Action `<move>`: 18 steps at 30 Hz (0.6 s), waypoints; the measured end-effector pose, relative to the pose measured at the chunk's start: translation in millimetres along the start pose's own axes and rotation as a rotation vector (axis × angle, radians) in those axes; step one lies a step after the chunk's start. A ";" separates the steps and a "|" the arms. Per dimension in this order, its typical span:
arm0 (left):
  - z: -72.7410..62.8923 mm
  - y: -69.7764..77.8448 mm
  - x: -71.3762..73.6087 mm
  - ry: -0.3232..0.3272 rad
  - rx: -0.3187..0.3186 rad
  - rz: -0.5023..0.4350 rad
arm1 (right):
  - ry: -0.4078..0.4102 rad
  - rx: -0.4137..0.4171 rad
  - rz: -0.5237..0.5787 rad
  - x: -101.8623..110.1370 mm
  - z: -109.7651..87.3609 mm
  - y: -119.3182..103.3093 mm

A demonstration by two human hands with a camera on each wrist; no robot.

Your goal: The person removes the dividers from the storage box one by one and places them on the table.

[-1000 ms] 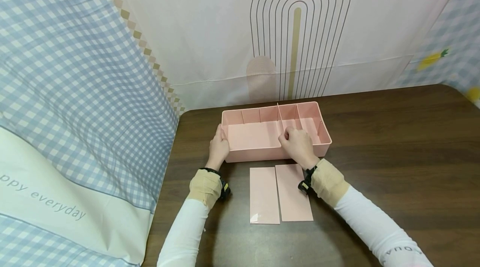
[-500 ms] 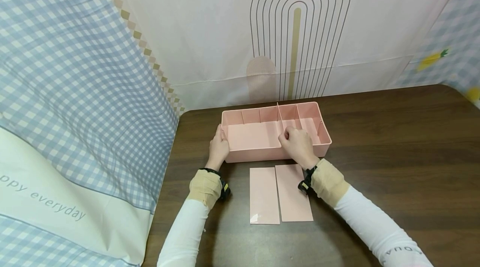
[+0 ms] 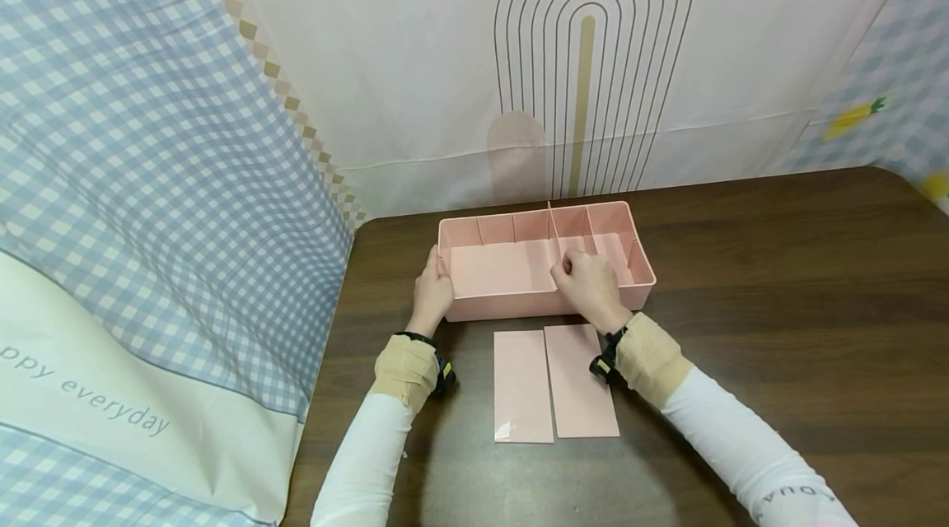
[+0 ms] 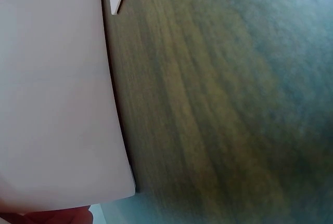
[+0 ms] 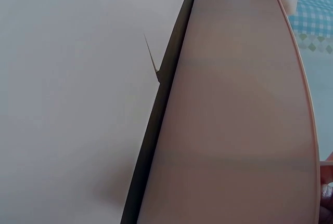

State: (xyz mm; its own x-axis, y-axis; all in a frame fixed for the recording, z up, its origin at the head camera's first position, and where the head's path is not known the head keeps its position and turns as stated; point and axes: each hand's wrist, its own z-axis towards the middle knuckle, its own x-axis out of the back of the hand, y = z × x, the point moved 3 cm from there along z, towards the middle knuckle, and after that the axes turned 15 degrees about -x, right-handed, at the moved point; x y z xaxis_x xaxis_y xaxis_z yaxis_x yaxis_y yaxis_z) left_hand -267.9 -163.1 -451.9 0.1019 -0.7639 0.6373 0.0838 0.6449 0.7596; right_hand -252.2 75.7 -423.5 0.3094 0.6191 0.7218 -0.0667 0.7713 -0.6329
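A long pink storage box stands near the far table edge, its wall filling the left of the left wrist view. My left hand grips the box's left end. Inside, a thin upright pink divider crosses from back to front, its back corner slightly above the rim. My right hand reaches over the near wall, fingers curled, and pinches the divider's near end. In the right wrist view its fingertips show below the divider's edge, partly cut off. A second divider stands further right, partly behind my hand.
Two flat pink panels lie side by side on the dark wooden table, in front of the box. A white printed cloth hangs behind the table, and a blue checked cloth hangs at the left.
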 end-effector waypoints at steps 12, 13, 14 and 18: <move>-1.5 2.4 1.0 0.005 -0.003 -0.003 | -0.001 -0.008 -0.004 1.4 1.0 0.0; -1.5 2.5 1.0 0.004 -0.004 -0.002 | -0.002 -0.010 -0.004 1.5 1.0 -0.1; -1.5 2.6 1.0 0.005 -0.002 -0.002 | -0.003 -0.012 -0.004 1.5 1.2 0.0; -1.2 2.4 0.9 0.006 -0.003 0.003 | 0.001 -0.015 -0.005 1.8 1.4 -0.1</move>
State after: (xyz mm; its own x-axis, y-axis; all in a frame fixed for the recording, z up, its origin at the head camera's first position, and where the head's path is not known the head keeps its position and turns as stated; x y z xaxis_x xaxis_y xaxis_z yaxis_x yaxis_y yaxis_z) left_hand -266.4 -162.3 -449.6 0.1078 -0.7616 0.6390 0.0867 0.6475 0.7571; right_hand -253.0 76.9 -421.8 0.3106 0.6152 0.7246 -0.0507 0.7719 -0.6337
